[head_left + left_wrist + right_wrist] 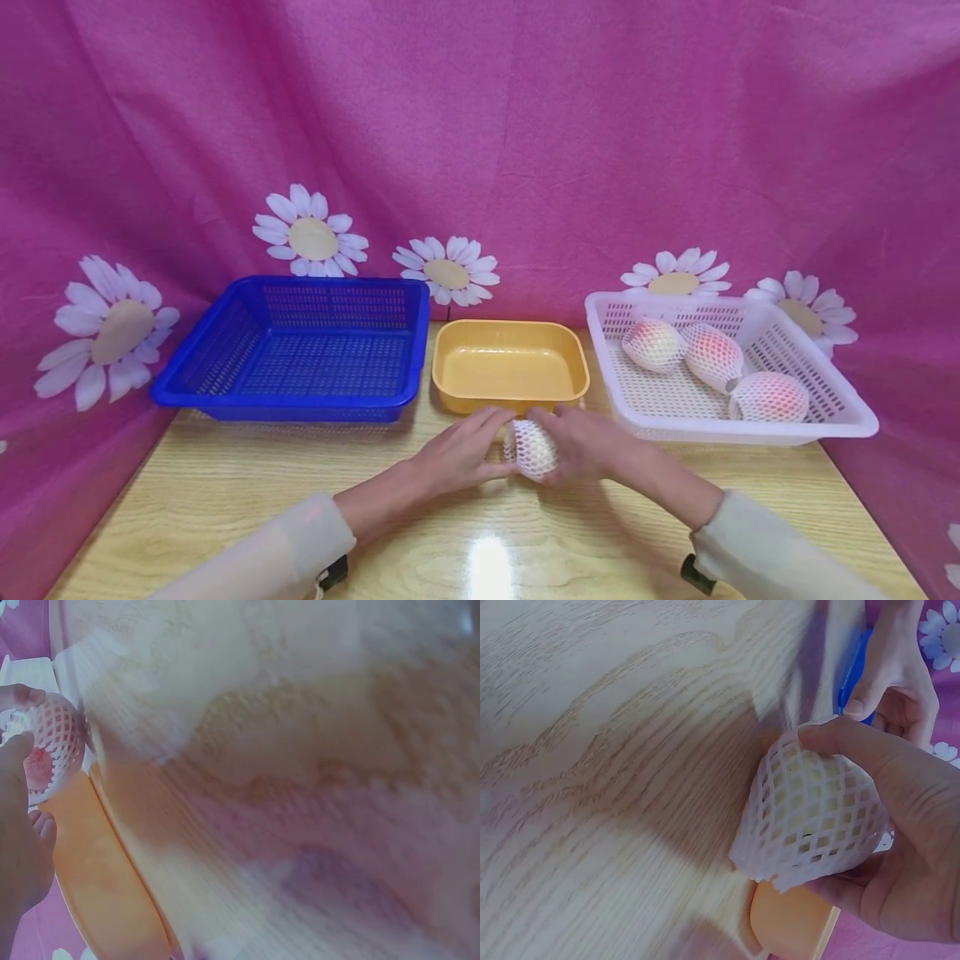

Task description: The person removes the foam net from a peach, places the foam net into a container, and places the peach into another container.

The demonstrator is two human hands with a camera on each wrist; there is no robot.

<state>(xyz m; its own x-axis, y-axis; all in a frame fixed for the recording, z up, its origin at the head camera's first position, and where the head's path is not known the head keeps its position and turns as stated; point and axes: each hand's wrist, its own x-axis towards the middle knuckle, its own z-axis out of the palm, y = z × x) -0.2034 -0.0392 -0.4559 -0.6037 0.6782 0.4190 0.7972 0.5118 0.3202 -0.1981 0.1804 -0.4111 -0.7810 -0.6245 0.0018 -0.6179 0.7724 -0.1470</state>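
In the head view my right hand grips a round fruit in a white foam net, just in front of the yellow tray. Thumb and fingers wrap the net in the right wrist view, where pale yellow skin shows through the mesh. My left hand reaches in from the other side, its thumb and fingers spread at the net's left end. Reddish skin shows at that end of the fruit in the left wrist view. A gap separates the left hand from the fruit in the right wrist view.
A blue basket with nothing in it stands at the left. The white basket at the right holds three net-wrapped fruits. Behind everything hangs a magenta cloth with daisies. Wooden tabletop lies under the arms.
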